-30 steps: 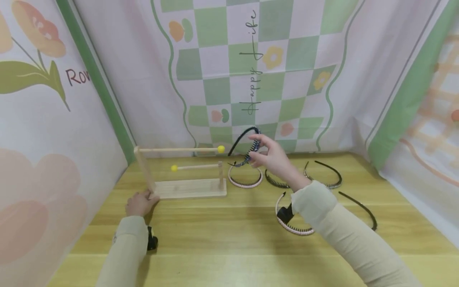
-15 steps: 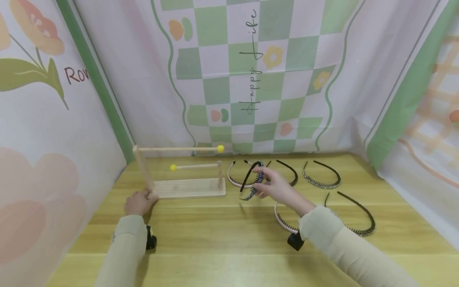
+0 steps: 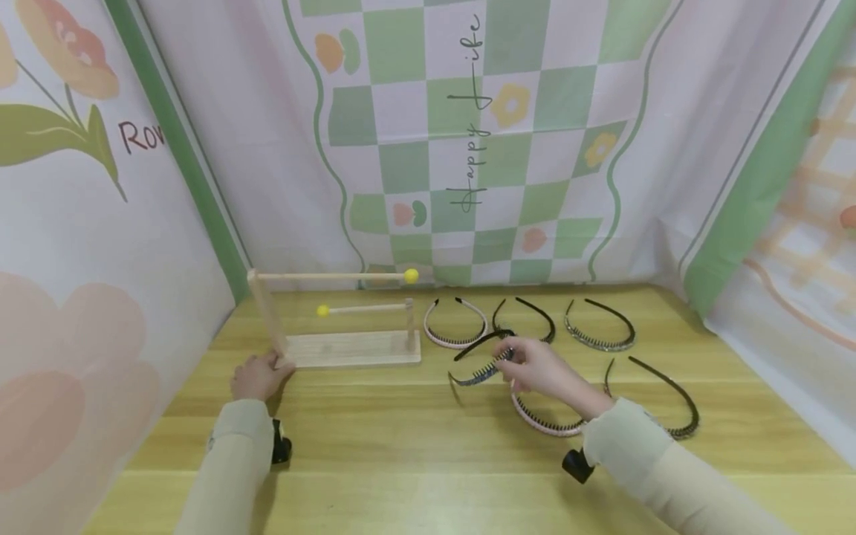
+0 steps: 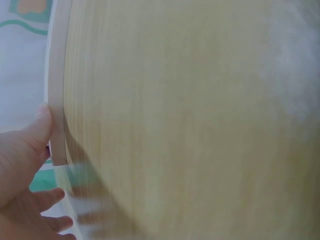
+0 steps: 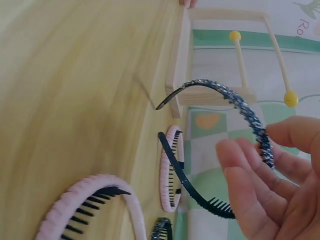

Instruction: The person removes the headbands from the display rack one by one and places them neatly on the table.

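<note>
My right hand [image 3: 545, 371] holds a black headband with blue glitter [image 3: 480, 373] between thumb and fingers, close over the table. In the right wrist view the glittery headband [image 5: 240, 107] has its open ends toward the wooden rack. My left hand [image 3: 257, 377] rests at the left end of the rack [image 3: 354, 349], thumb on the base's edge in the left wrist view [image 4: 57, 120]. That rack has two horizontal rods tipped with yellow balls [image 3: 411, 276], and no headband hangs on them. A pink headband [image 3: 545, 425] lies partly hidden behind the right hand.
Behind the right hand lie another pink headband [image 3: 457, 343], a black one [image 3: 550, 327] and a sparkly one [image 3: 605, 345]. A further black headband [image 3: 689, 401] lies to the right, partly covered by the sleeve. A patterned curtain [image 3: 448, 148] hangs along the table's back edge.
My right hand has brought the glittery headband down from beside the rack's upper rod, toward me and slightly right, and tilted it flatter. The left hand stays at the rack.
</note>
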{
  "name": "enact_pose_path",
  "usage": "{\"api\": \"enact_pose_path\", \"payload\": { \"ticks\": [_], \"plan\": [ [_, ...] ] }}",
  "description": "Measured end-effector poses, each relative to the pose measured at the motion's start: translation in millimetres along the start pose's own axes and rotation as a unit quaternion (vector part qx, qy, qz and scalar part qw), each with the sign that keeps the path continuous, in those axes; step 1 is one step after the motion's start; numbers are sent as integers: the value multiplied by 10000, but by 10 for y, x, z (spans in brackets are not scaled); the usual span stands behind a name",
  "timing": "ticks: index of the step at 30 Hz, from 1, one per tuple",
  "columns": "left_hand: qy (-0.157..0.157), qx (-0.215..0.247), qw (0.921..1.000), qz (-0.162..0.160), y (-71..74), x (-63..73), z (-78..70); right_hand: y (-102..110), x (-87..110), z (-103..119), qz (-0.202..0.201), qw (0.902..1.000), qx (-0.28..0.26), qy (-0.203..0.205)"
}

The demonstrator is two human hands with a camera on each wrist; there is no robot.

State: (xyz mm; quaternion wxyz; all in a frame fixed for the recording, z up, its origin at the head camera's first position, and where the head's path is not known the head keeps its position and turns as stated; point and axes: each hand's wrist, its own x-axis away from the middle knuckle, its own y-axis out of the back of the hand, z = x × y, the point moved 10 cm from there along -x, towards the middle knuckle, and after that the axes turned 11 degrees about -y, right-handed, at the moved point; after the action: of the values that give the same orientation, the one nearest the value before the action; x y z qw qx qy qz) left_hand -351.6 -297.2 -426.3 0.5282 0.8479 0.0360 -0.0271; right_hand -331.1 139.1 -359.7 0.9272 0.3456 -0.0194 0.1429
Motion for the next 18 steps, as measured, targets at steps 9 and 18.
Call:
{"api": "enact_pose_path", "payload": {
  "ticks": [9, 18],
  "plan": [
    [25, -12, 10000, -7, 1, -2, 4, -304, 114, -150, 789, 9964, 219, -206],
    [15, -5, 10000, 13, 8, 7, -18, -608, 169, -168, 937, 9945, 447, 111]
  ]
}}
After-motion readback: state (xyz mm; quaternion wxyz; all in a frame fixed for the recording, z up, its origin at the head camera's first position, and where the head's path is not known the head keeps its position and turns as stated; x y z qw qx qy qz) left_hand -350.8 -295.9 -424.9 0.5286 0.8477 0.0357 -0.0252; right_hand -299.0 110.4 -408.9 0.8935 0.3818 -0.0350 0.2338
